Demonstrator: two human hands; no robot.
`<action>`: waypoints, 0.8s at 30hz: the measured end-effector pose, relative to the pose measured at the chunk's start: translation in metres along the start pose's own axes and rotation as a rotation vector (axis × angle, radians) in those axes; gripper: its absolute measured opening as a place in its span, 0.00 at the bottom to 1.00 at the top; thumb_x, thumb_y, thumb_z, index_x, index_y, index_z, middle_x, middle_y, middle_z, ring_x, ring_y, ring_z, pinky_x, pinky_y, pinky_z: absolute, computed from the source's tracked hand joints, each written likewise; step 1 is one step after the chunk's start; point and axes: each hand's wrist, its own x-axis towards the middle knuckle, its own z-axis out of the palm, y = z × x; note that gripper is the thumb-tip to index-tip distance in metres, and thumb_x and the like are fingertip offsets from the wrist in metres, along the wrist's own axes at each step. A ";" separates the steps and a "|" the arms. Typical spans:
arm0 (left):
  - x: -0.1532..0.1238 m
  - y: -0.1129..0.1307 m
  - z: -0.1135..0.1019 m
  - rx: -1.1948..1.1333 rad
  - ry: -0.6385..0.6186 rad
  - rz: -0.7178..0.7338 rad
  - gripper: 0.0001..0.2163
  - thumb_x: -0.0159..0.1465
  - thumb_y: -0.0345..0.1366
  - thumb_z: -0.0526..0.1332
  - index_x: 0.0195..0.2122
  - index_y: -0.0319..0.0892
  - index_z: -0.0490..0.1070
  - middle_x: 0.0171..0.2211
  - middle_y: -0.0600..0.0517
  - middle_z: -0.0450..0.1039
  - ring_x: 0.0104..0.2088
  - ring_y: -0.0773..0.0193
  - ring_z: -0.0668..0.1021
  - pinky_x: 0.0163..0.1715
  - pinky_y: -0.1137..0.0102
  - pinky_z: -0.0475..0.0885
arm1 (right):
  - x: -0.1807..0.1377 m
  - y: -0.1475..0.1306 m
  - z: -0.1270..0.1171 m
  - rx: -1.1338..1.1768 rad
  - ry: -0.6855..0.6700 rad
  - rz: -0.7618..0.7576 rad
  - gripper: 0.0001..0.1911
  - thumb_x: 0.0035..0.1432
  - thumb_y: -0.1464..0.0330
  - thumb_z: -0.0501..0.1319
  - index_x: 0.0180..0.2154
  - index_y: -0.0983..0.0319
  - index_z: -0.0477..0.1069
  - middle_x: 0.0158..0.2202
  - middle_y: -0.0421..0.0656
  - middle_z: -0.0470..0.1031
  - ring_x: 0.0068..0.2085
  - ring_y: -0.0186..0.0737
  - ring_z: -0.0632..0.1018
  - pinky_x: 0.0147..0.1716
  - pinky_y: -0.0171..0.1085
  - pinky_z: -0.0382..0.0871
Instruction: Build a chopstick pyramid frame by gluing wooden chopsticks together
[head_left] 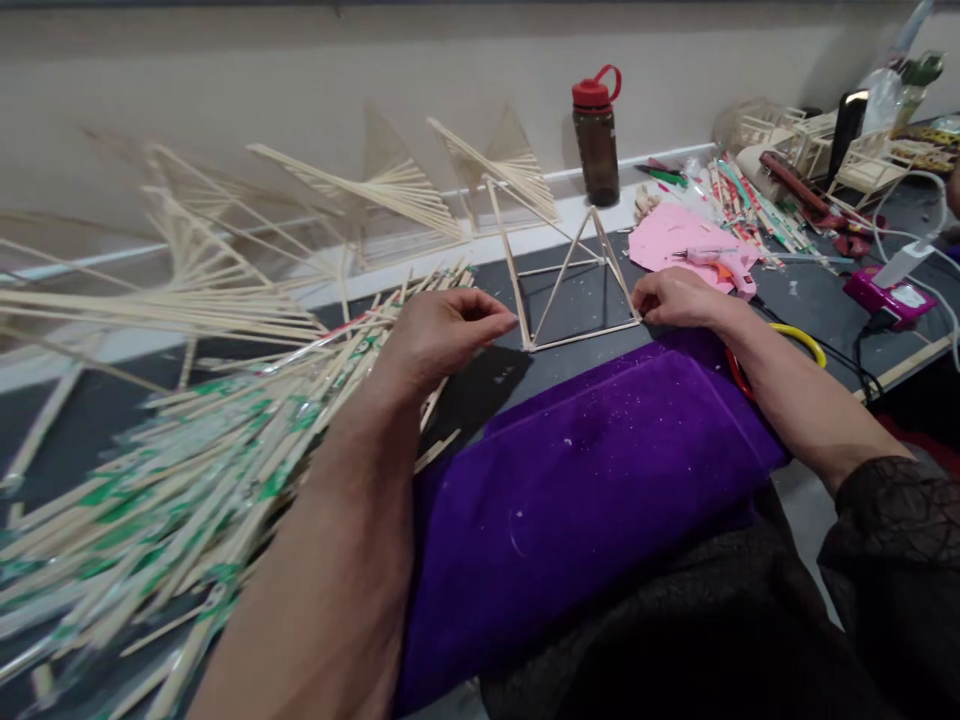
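A small pyramid frame of thin wooden sticks (570, 270) stands on the dark table (585, 300), just beyond a purple velvet cloth (592, 480). My left hand (442, 335) is curled, its fingertips pinching toward the frame's front left corner. My right hand (675, 298) is closed at the frame's front right corner, pressing on the base stick. Which stick the left fingers grip is hard to make out.
A big pile of loose sticks in green-printed wrappers (195, 480) covers the left. Finished fan-shaped stick frames (375, 190) lean on the wall. A red-capped bottle (596, 135), pink paper with a glue gun (712, 258), cables and clutter lie at the right.
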 end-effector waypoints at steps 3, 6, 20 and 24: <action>-0.012 0.029 0.020 0.096 -0.082 0.126 0.12 0.59 0.44 0.64 0.35 0.43 0.83 0.27 0.50 0.79 0.30 0.60 0.77 0.34 0.66 0.71 | 0.000 -0.001 0.000 -0.041 0.008 -0.006 0.20 0.52 0.77 0.64 0.46 0.60 0.83 0.40 0.44 0.84 0.39 0.39 0.80 0.37 0.36 0.65; -0.016 0.054 0.054 0.262 -0.096 0.252 0.11 0.63 0.37 0.61 0.40 0.45 0.84 0.39 0.47 0.83 0.40 0.56 0.81 0.45 0.62 0.73 | 0.001 -0.002 -0.001 -0.073 0.003 0.004 0.20 0.53 0.76 0.65 0.47 0.60 0.84 0.42 0.44 0.84 0.40 0.39 0.80 0.36 0.35 0.64; 0.007 0.066 0.108 0.460 -0.064 0.182 0.11 0.67 0.41 0.62 0.40 0.45 0.84 0.46 0.40 0.78 0.45 0.46 0.79 0.41 0.57 0.70 | 0.008 0.001 0.002 -0.086 0.055 -0.004 0.18 0.59 0.74 0.64 0.50 0.60 0.84 0.48 0.45 0.85 0.47 0.42 0.81 0.39 0.35 0.63; 0.006 0.064 0.110 0.449 -0.044 0.196 0.10 0.68 0.41 0.61 0.40 0.46 0.82 0.45 0.41 0.79 0.44 0.48 0.79 0.40 0.58 0.70 | 0.010 0.001 0.002 -0.050 0.046 -0.047 0.19 0.59 0.75 0.64 0.50 0.61 0.84 0.49 0.45 0.85 0.46 0.40 0.81 0.41 0.34 0.65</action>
